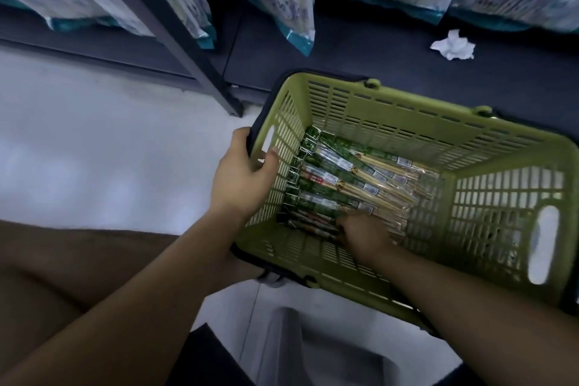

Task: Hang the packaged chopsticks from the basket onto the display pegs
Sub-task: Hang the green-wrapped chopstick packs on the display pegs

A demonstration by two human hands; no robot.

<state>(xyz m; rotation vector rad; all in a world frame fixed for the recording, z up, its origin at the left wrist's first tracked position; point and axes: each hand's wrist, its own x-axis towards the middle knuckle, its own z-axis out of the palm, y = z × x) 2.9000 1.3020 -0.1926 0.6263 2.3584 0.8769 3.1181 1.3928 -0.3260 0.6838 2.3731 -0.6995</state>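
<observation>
- left hand [241, 178] — clenched round the left rim of the green basket [407, 116], centre of the frame.
- packaged chopsticks [354, 178] lie flat on the basket floor (stacked side by side).
- right hand [365, 236] is on the nearest packs, fingertips hidden among them — grip state cannot be determined.

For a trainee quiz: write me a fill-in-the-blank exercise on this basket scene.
The basket is ____ in colour. The left hand grips its rim, while the right hand reaches among the packaged ____ inside it. Crumpled ____ paper lies on the dark shelf behind the basket.
Missing words: green; chopsticks; white.
</observation>
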